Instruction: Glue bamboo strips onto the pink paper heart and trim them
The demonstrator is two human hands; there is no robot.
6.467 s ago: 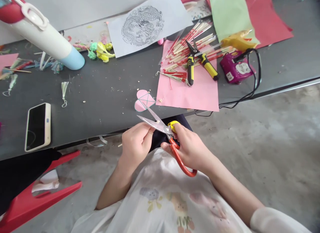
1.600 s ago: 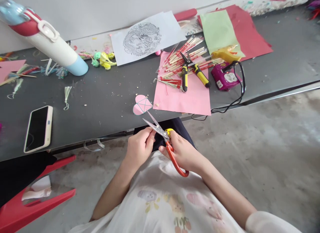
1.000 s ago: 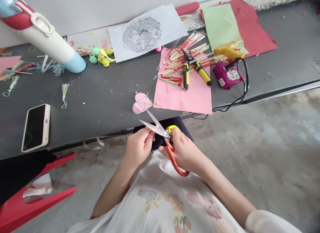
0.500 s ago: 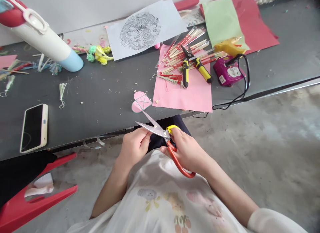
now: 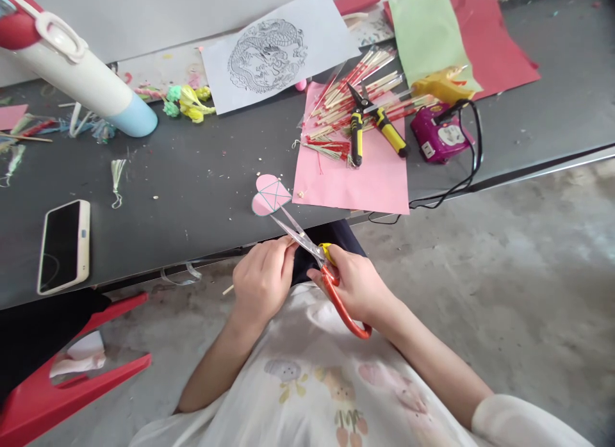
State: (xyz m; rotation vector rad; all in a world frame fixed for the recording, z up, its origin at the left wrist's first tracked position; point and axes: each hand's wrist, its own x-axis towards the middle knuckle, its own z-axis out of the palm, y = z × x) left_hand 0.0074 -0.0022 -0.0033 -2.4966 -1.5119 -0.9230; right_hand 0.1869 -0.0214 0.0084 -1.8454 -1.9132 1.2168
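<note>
My right hand (image 5: 354,284) is closed on the red and yellow handles of a pair of scissors (image 5: 336,296). The blades are slightly apart and point up and left. My left hand (image 5: 264,274) is closed around a thin wooden stick (image 5: 228,289); one end shows left of the fist, and its other end reaches the blades. Just beyond the blade tips, a pink heart-shaped paper (image 5: 271,195) with crossing lines lies near the table edge. To its right is a pink sheet (image 5: 353,191).
On the table (image 5: 192,178) are pliers (image 5: 356,136), red and pale sticks (image 5: 336,107), a purple device (image 5: 439,136) with a black cable, a dragon print (image 5: 317,43), a bottle (image 5: 91,88) and a phone (image 5: 64,245). A red chair (image 5: 62,396) stands lower left.
The scissor blades have closed partway around the stick. My left hand has turned, and a stick end now shows on its left side. The heart has hardly moved.
</note>
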